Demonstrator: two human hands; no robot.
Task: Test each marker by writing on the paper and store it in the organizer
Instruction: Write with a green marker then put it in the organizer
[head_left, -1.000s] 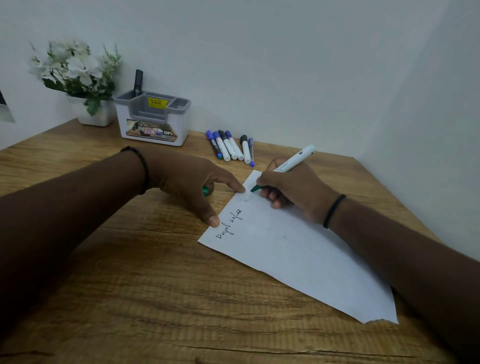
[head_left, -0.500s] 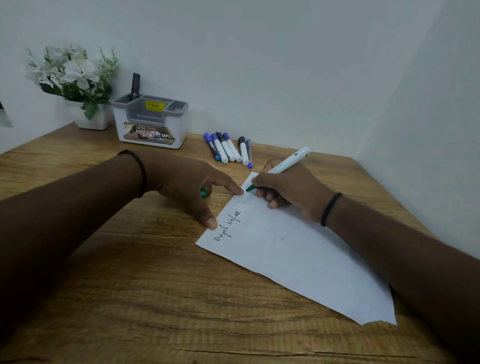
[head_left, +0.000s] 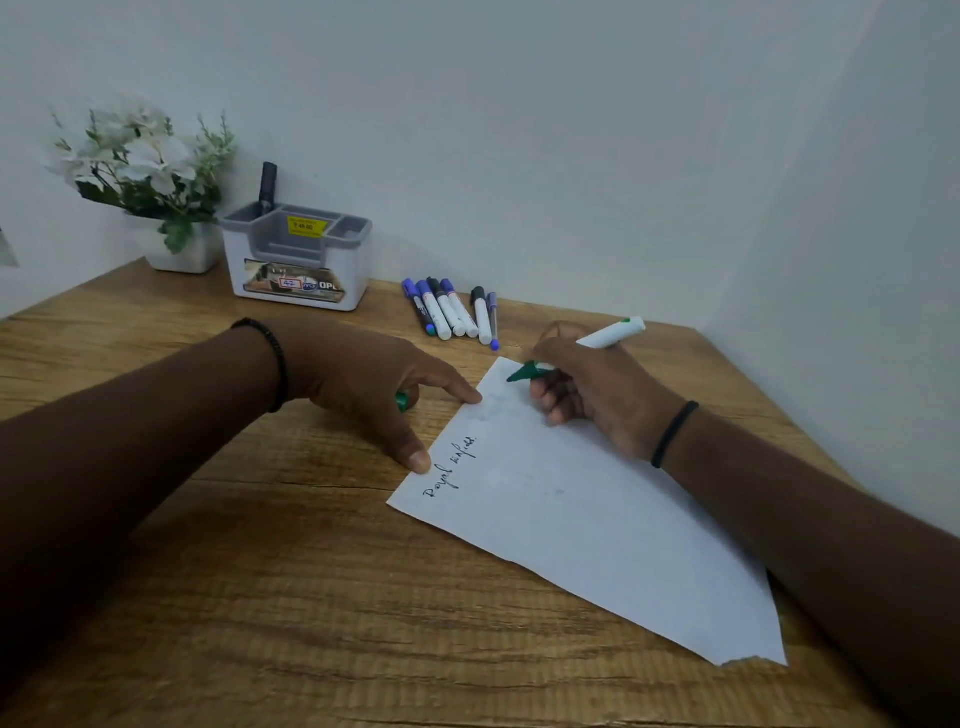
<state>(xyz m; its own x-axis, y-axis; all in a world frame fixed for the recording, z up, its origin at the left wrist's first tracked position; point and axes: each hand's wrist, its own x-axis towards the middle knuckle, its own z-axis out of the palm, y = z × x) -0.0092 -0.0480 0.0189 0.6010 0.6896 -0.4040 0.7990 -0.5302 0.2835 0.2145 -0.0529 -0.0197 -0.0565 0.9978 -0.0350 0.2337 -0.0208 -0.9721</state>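
A white sheet of paper (head_left: 587, 519) lies on the wooden desk, with dark handwriting near its left edge. My right hand (head_left: 592, 395) grips an uncapped green marker (head_left: 610, 335), its tip at the paper's far corner. My left hand (head_left: 374, 384) presses index finger and thumb on the paper's left edge and holds the green cap (head_left: 401, 401) under its curled fingers. Several capped markers (head_left: 452, 312) lie in a row by the wall. The grey and white organizer (head_left: 301, 254) stands at the back left with one dark marker (head_left: 267, 187) upright in it.
A white pot of artificial flowers (head_left: 156, 182) stands left of the organizer. White walls close in the desk (head_left: 260, 597) at the back and on the right. Bare wood stretches across the near left part of the desk.
The right hand has shifted the marker tip slightly at the paper's far corner. The left hand keeps its place on the paper's edge.
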